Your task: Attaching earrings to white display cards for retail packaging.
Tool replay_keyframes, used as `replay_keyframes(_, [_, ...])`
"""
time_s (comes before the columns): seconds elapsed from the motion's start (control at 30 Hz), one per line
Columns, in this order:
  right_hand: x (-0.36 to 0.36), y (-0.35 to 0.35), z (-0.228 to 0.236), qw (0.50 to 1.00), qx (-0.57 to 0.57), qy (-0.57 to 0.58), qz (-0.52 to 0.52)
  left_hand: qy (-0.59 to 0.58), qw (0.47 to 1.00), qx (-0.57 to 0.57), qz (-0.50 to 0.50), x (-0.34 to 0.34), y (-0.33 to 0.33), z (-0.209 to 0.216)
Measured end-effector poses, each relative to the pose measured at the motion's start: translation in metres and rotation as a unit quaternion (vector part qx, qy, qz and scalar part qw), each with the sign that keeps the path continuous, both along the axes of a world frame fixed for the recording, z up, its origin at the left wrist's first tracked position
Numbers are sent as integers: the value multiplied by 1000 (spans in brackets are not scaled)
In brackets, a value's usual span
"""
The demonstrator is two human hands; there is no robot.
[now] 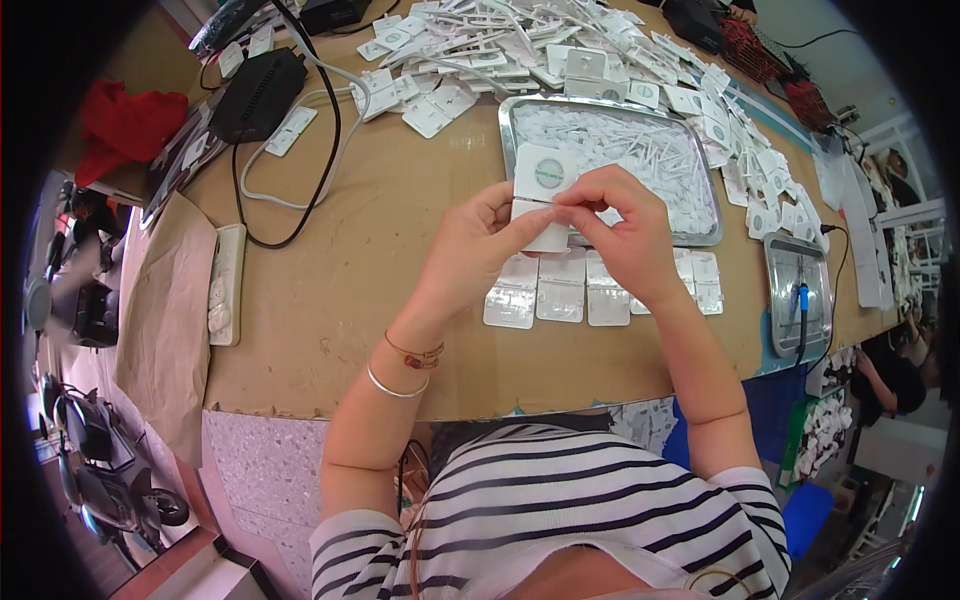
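Note:
A white hinged plastic card (545, 172) with a round grey-green mark is raised over the near left corner of a metal tray (508, 140). My left hand (470, 240) is closed on the card's left side, thumb across its front. At the card's right edge my right hand (630, 230) is closed in a pinch; whatever is between its fingertips is too small to make out. Small white plastic pieces (630, 145) fill the tray. Below my hands, a row of similar opened white cards (560, 285) lies on the table, partly hidden by my right hand.
A large heap of white cards (500, 45) covers the far side. At right, a smaller metal tray (780, 290) holds a blue-handled tool (803, 297). A black box with cables (258, 95) and a white power strip (228, 285) lie left on the brown tabletop (330, 330).

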State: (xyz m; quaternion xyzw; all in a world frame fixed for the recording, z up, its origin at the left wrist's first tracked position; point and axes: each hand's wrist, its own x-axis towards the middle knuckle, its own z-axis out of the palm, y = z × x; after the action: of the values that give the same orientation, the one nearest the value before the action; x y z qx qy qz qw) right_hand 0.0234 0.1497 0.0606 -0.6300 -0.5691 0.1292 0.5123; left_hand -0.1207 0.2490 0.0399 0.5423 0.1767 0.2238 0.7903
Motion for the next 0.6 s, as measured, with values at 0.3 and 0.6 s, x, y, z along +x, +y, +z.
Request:
replay_keyframes(0.3, [3, 5, -9, 933, -126, 336, -7, -2, 996, -61, 65, -4, -6, 6])
replay_keyframes(0.6, [-6, 1, -30, 998, 20, 42, -40, 21, 961, 220, 165, -7, -2, 1])
